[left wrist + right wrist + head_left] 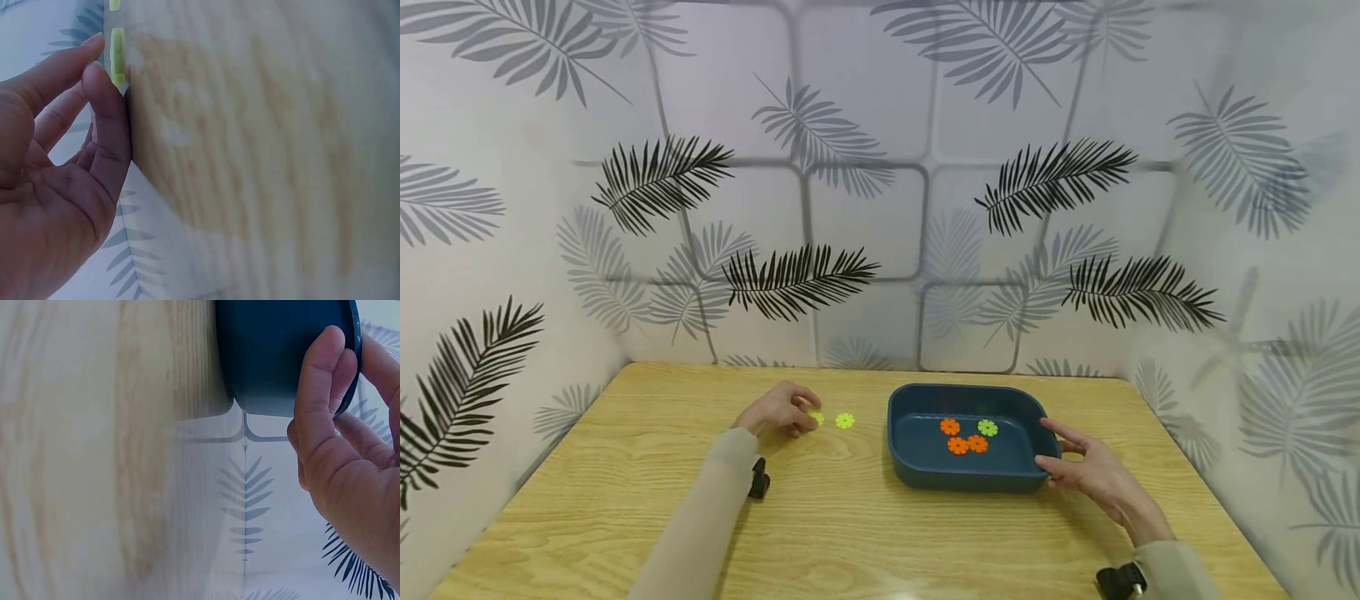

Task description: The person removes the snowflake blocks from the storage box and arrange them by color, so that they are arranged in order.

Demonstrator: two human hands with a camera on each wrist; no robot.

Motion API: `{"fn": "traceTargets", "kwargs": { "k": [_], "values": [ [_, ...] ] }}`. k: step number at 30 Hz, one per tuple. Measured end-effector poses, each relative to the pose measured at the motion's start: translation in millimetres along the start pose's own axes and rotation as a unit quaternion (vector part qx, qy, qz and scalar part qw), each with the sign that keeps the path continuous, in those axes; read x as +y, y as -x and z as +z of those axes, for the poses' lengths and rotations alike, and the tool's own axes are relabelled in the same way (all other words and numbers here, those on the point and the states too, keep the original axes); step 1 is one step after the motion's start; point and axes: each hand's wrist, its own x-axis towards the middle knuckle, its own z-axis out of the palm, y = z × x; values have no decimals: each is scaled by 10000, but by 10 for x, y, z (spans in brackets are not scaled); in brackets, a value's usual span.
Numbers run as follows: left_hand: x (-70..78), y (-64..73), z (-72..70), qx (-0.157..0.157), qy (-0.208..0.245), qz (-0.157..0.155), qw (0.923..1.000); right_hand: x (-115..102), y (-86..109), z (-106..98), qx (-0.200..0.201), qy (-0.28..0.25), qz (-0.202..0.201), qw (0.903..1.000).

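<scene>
My left hand (781, 408) rests low over the table with bent fingers, its tips beside a yellow-green notched disc (816, 417). In the left wrist view that disc (117, 57) appears edge-on just past the fingertips, and whether they touch it I cannot tell. A second yellow-green disc (845, 421) lies flat a little to the right. With thumb and fingers, my right hand (1093, 471) grips the right end wall of a dark blue basin (970, 481). Inside the basin are three orange discs (950, 427) and one green disc (987, 428).
The wood-grain table (850, 542) meets a pale leaf-patterned backdrop (865, 225) at the back and both sides. Each wrist carries a small black device, one on the left sleeve (700, 517) and one on the right sleeve (1176, 567).
</scene>
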Motion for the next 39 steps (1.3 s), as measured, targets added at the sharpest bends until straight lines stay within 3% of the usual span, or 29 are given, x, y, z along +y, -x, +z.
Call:
{"fn": "traceTargets", "kwargs": {
  "k": [8, 15, 22, 33, 39],
  "values": [
    [27, 7, -27, 80, 233, 194, 9995, 2, 2, -1, 13, 13, 12, 10000],
    [231, 8, 67, 152, 490, 259, 9983, -6, -3, 19, 16, 84, 12, 10000],
    [468, 4, 304, 11, 721, 504, 9961, -26, -5, 21, 50, 122, 4, 9999],
    [813, 9, 752, 322, 1014, 506, 9930, -30, -2, 5, 103, 114, 54, 9999],
    [954, 1, 960, 297, 1033, 760, 9913, -20, -12, 0, 74, 28, 51, 10000]
  ]
}}
